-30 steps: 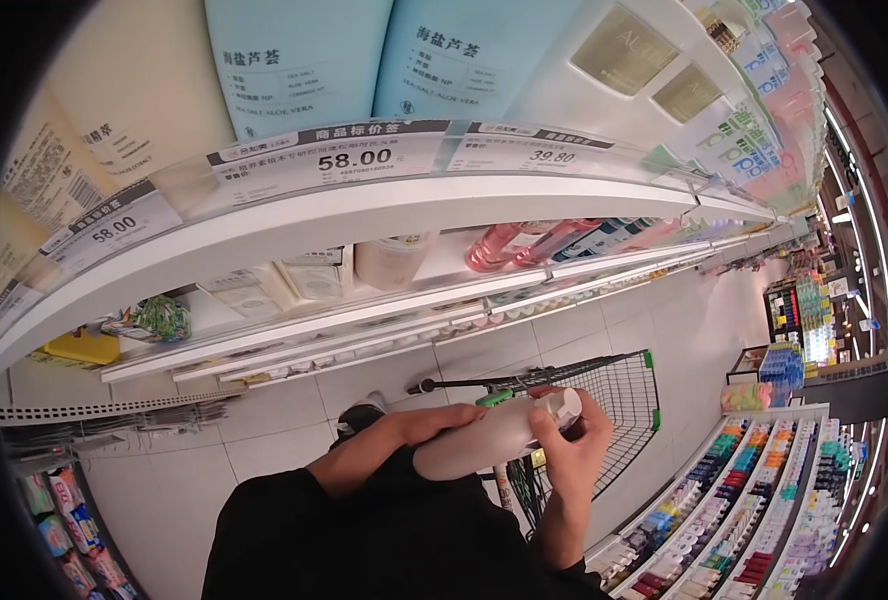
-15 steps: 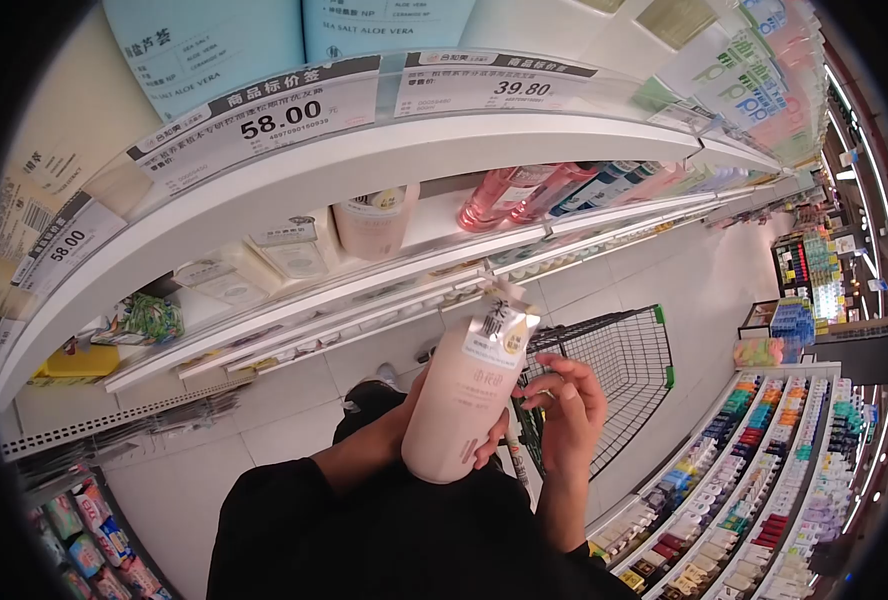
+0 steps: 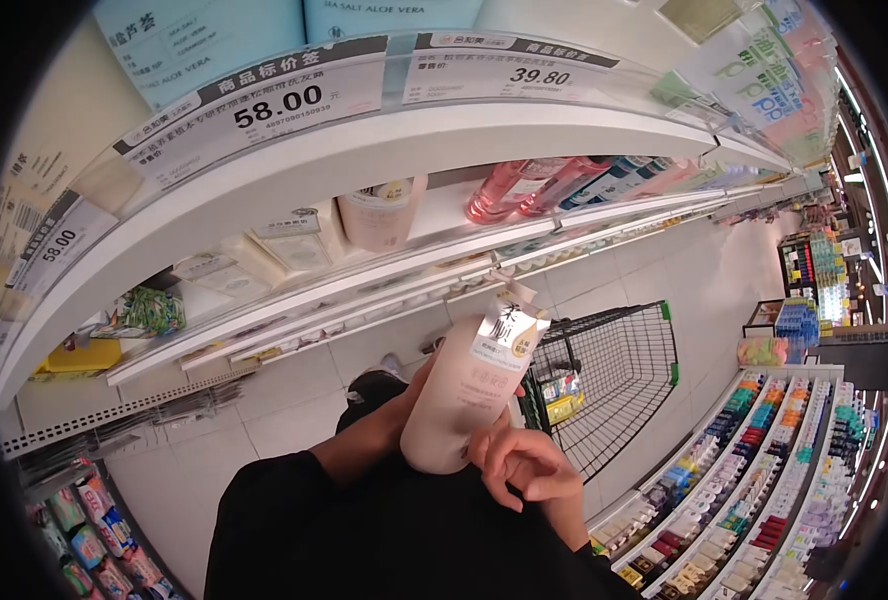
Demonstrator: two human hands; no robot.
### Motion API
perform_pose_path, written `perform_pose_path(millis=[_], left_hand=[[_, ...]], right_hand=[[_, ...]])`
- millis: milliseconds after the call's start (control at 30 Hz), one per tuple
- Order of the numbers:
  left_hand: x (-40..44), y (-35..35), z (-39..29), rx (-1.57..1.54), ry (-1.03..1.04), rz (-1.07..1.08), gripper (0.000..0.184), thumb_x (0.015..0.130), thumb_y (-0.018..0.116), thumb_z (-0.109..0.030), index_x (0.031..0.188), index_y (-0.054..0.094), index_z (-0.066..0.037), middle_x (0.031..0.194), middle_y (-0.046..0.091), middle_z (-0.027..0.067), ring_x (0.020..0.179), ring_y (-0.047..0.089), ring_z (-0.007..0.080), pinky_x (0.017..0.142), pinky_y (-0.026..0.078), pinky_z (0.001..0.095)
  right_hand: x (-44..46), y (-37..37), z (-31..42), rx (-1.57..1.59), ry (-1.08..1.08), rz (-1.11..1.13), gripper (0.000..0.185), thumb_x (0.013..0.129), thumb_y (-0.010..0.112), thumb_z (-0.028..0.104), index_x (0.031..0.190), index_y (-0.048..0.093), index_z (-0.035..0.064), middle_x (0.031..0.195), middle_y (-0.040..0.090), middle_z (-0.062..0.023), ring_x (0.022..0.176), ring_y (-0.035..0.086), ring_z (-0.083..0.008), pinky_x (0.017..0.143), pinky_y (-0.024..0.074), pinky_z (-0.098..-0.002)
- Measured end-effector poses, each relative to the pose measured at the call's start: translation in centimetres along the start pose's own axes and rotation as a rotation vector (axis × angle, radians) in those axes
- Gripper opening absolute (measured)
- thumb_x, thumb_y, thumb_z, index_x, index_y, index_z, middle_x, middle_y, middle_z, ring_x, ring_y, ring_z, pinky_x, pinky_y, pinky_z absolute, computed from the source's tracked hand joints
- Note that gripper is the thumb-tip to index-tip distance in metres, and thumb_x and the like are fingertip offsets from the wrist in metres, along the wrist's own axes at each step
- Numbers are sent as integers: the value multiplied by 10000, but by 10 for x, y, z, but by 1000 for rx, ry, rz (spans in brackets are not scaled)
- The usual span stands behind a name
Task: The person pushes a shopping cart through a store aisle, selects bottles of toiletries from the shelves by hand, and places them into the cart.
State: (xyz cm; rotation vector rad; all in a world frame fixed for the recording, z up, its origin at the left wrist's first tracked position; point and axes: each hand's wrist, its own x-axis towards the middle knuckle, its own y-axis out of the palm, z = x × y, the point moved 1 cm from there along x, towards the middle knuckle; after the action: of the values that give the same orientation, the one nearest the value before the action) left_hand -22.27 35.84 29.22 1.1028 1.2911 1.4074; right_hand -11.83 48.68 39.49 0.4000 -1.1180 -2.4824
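Note:
A pale pink pump bottle (image 3: 459, 400) with a silver and white neck label is tilted in front of my body, its printed front facing up. Wrapped round its back and left side is my left hand (image 3: 414, 390), most of its fingers hidden behind the bottle. My right hand (image 3: 526, 465) is at the bottle's lower right side, fingers bent and partly spread, the fingertips at or close to its surface. Nothing is held in that hand.
A white shelf edge (image 3: 404, 135) with price tags crosses the top, with bottles above and below it. Beyond the pump bottle stands a wire shopping cart (image 3: 614, 385) holding a yellow package (image 3: 566, 407). Stocked shelves (image 3: 744, 480) line the right.
The bottle has turned from lying sideways to front up, pump end away from me. My right hand has left its top and moved down to its lower side.

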Motion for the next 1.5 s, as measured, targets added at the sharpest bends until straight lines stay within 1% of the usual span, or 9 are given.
perform_pose_path(millis=[100,200,400,467,633,833,1200,1367,1500], left_hand=[[4,-5,0,245,118,-144,710,981,392,-553,1326,466,63,1226,557,239,984,643,343,851,564,441],[8,-32,3,-107,-6,320,742,1019,284,-608,1461,384,-20,1312,543,266,1158,598,341,978,507,429],[10,-26,2,85,118,269,778,1012,262,-635,1503,326,-35,1378,489,282,1248,542,358,1036,469,434],[9,-17,1,165,87,-68,782,961,410,-621,1446,388,-8,1260,562,283,1029,646,369,856,553,453],[9,-39,17,-21,-2,141,763,977,388,-610,1466,370,-25,1269,569,236,1009,652,368,847,560,460],[13,-19,19,24,-90,122,698,988,337,-631,1509,333,-166,1322,535,182,916,660,416,674,574,582],[5,-15,28,-198,-310,274,786,939,298,-739,1474,382,-169,1215,580,231,705,653,452,570,564,574],[2,-5,28,-32,-405,255,1065,834,261,-881,1339,483,30,914,633,283,683,686,394,550,577,477],[1,-1,27,-100,-351,244,856,925,275,-762,1312,529,-42,884,632,288,756,680,404,591,566,475]], right_hand=[[5,1,5,-25,-42,-85,433,821,681,244,1066,526,-77,1035,466,-210,476,524,-142,510,418,-224],[3,-10,-3,78,-166,198,459,862,692,198,1165,487,-80,1089,455,-187,562,557,-155,499,436,-233],[4,7,6,-162,-24,-132,286,884,651,162,1032,571,-70,1054,569,-246,735,650,-255,683,526,-321],[3,13,8,-568,-217,-196,245,914,653,143,1081,616,-32,1208,579,-192,869,647,-210,724,533,-305],[5,14,9,-1353,-654,-496,237,831,687,129,1012,671,-24,1148,670,-208,988,664,-298,893,523,-394],[10,0,4,-1657,-685,-483,413,865,647,317,1188,626,61,1274,654,-172,1178,634,-304,1179,23,-618],[11,-41,-4,-1630,-888,-473,613,978,409,567,1405,474,132,1346,584,-206,1155,650,-332,1132,-86,-693],[7,-33,-3,-1563,-982,-436,666,970,394,633,1446,451,171,1335,590,-226,1174,639,-363,1143,-54,-681],[0,-20,-4,-1549,-1112,-442,671,974,379,647,1446,449,175,1285,626,-209,1152,649,-379,1153,-39,-669]])
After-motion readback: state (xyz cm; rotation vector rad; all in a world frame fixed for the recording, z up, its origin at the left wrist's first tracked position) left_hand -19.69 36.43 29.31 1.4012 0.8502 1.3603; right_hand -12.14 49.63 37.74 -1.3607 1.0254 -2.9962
